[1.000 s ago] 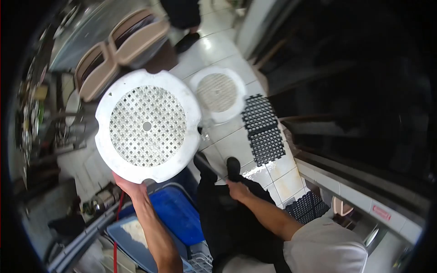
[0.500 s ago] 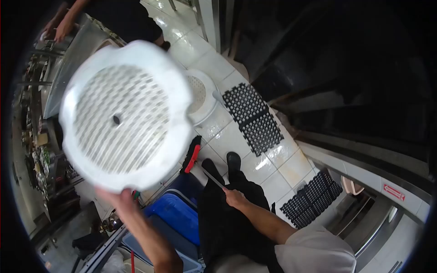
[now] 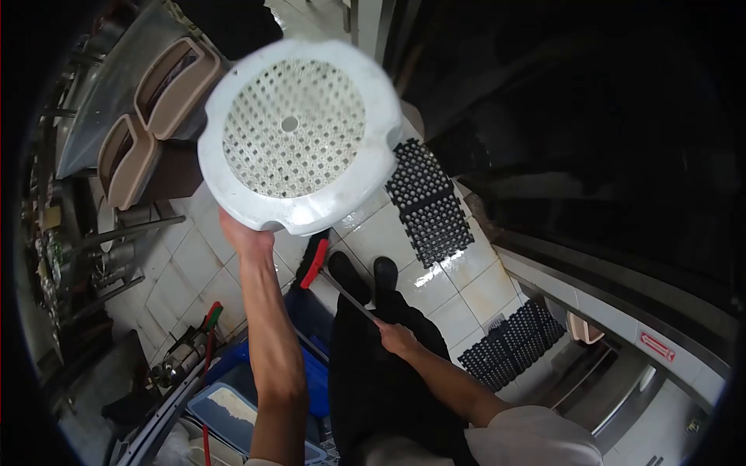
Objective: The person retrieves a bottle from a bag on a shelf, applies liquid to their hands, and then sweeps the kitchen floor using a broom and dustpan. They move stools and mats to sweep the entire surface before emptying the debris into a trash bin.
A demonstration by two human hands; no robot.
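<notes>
**Strainer disc swung up and to the right**

Your left hand (image 3: pixel 242 233) held the white perforated disc (image 3: pixel 299 132) by its near rim, raised higher and further right than a second before; your right hand (image 3: pixel 398 339) stayed closed on the red-ended tool (image 3: pixel 330 276) by your feet

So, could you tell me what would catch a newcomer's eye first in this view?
Most striking is the round white perforated disc, held up high at its lower rim by the left hand. Below it, the right hand grips a long thin handle with a red head near the person's black shoes. Black rubber floor mats lie on the wet tiled floor to the right.
</notes>
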